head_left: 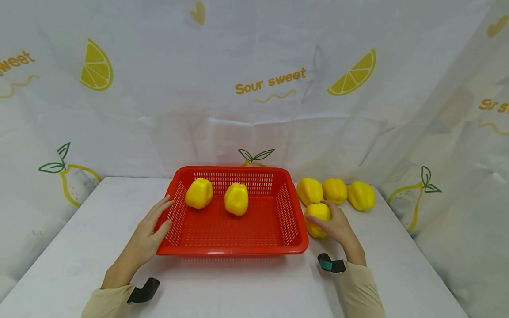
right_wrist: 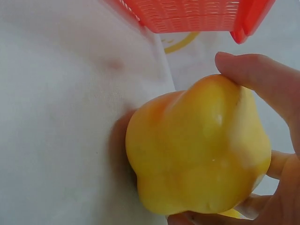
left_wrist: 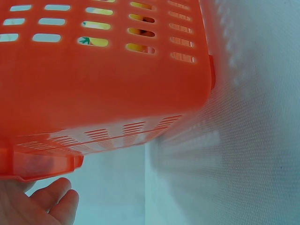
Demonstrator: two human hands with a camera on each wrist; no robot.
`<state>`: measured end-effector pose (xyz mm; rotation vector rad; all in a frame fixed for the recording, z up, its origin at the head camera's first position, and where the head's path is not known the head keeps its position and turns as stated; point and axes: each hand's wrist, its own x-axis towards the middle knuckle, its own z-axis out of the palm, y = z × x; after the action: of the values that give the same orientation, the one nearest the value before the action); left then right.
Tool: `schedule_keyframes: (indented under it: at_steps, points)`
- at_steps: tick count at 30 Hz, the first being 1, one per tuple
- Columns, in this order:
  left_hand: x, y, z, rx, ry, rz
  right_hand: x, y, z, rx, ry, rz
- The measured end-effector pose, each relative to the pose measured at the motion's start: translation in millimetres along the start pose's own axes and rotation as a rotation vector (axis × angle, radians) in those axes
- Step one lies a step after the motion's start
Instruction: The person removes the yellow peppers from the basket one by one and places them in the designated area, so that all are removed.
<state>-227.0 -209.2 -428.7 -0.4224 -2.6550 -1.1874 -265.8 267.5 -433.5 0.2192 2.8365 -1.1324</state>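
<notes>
A red plastic basket (head_left: 230, 251) with slotted walls stands on the table, two yellow bell peppers inside: one bell pepper (head_left: 199, 193) at its left, another bell pepper (head_left: 236, 199) near the middle. My left hand (head_left: 147, 238) rests at the basket's left rim, its fingers fairly straight; in the left wrist view the fingertips (left_wrist: 65, 201) lie beside the rim. Just outside the right wall, my right hand (head_left: 336, 223) grips a yellow bell pepper (right_wrist: 197, 150) between thumb and fingers. That pepper is close against the white tabletop in the right wrist view.
Behind the right hand sit three more yellow peppers in a row: a left pepper (head_left: 309, 191), a middle pepper (head_left: 335, 191) and a right pepper (head_left: 361, 195). A white printed cloth (head_left: 159, 110) hangs behind the white table (head_left: 222, 291).
</notes>
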Motion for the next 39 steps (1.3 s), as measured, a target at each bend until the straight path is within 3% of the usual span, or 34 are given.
schedule_keyframes:
  at_steps: [27, 39]
  points:
    - [0.0, 0.2, 0.1, 0.004, 0.003, 0.000, -2, 2, -7, 0.031, -0.026, 0.057]
    - [-0.2, 0.4, -0.2, 0.003, 0.000, -0.002, -5, -2, -12, 0.028, 0.006, 0.012]
